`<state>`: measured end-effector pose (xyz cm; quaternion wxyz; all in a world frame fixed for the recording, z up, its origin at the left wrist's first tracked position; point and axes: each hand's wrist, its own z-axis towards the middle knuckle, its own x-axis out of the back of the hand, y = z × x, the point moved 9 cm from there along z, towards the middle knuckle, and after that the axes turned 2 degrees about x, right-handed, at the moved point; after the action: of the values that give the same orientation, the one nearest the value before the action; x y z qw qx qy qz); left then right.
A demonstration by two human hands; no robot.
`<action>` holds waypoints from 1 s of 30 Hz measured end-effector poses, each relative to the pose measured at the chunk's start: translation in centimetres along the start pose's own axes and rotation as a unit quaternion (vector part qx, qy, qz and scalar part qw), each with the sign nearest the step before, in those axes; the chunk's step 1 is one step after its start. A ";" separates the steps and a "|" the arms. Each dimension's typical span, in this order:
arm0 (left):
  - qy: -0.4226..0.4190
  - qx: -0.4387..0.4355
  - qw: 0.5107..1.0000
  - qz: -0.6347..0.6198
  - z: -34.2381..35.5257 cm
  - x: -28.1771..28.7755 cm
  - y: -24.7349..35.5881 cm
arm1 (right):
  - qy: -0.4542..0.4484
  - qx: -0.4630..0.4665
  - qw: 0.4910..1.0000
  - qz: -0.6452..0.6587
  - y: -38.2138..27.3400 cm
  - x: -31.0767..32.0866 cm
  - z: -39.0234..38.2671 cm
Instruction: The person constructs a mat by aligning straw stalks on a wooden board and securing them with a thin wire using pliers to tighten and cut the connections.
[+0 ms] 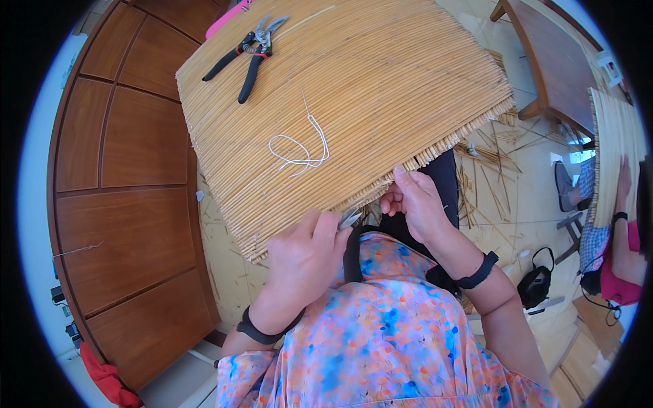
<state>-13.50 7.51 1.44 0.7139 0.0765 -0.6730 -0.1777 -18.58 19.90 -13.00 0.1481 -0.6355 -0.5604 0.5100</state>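
A small metal snipping tool (349,218) is pinched in the left hand (304,255) fingers, right at the near edge of the big woven straw-coloured reed mat (340,102). That edge is gripped by the right hand (415,204), probably for steadiness. A loose white string (299,149) and black-handled pruning shears (248,54) are left on top, within reach.

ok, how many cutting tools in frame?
2. Black-handled pruning shears lie on the far left corner of the reed mat; small metal snips sit in the left hand at its near edge. Others may be hidden.
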 end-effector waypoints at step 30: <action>-0.036 -0.016 0.999 -0.023 1.0 -2.1 0.9 | -0.020 0.007 1.000 0.001 0.4 0.1 0.2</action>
<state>-14.46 9.25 -0.15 0.6862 0.0746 -0.6932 -0.2073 -18.58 19.78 -13.42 0.1405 -0.6252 -0.5590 0.5262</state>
